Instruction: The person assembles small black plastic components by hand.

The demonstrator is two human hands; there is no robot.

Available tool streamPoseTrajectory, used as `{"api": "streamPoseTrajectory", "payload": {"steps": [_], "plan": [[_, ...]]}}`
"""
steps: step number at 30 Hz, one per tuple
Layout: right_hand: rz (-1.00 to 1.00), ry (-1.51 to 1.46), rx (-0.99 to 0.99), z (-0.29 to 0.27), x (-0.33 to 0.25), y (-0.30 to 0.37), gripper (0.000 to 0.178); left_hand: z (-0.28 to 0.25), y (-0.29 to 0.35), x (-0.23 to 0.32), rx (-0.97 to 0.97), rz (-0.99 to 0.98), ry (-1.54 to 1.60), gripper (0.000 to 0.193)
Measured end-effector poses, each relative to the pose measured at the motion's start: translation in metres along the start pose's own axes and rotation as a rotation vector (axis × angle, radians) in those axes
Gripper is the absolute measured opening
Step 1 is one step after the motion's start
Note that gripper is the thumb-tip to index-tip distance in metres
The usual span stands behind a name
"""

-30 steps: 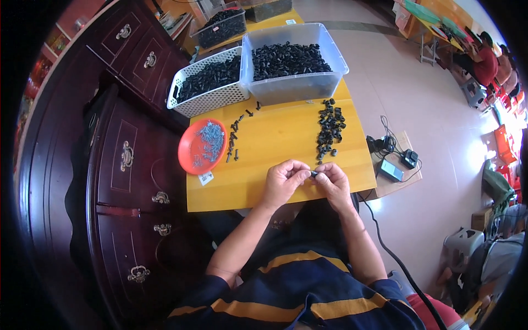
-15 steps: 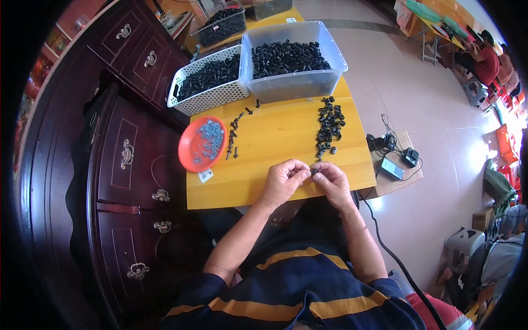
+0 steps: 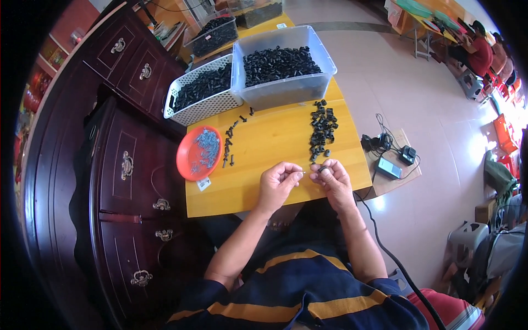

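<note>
Over the near edge of the yellow table (image 3: 264, 143), my left hand (image 3: 276, 186) pinches a small silver screw (image 3: 303, 172), of which only the tip shows. Just to its right, my right hand (image 3: 337, 186) has thumb and fingers closed on a small black plastic piece (image 3: 323, 170), partly covered by the fingers. A narrow gap separates the two hands. Beyond my right hand lies a heap of short black plastic pieces (image 3: 323, 127). An orange-red plate (image 3: 185, 159) at the left holds many small silver screws (image 3: 208, 146). Beside it runs a line of longer black pieces (image 3: 227, 147).
At the table's far side stand a clear plastic bin (image 3: 283, 93) and a white perforated basket (image 3: 206, 105), both full of black parts. A dark wooden cabinet (image 3: 118, 187) borders the left. Electronic devices with cables (image 3: 389, 168) lie right of the table. Other people sit far right.
My hands have parted slightly, and a silver screw tip now shows at my left fingertips. The black piece stays in my right hand. The whole view has shifted a little.
</note>
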State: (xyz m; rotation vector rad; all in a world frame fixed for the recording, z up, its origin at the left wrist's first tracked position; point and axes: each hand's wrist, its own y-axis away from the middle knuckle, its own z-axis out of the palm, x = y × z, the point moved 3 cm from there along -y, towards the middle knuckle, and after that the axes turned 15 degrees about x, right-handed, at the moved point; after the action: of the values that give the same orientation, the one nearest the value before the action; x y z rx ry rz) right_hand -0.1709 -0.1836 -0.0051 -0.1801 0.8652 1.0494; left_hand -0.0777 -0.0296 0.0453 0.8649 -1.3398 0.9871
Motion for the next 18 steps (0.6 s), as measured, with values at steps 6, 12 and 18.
{"api": "streamPoseTrajectory", "payload": {"steps": [6,12,18], "plan": [[0.091,-0.094,0.020,0.001,-0.005,0.007,0.011,0.013,0.004,0.004,-0.032,0.013,0.014,0.005],[0.124,-0.115,0.004,-0.001,0.004,0.009,0.010,0.021,0.008,0.005,-0.041,0.076,-0.079,0.006],[0.090,-0.077,-0.049,-0.002,0.008,0.009,0.010,0.023,0.005,0.010,-0.042,0.176,-0.148,0.004]]}}
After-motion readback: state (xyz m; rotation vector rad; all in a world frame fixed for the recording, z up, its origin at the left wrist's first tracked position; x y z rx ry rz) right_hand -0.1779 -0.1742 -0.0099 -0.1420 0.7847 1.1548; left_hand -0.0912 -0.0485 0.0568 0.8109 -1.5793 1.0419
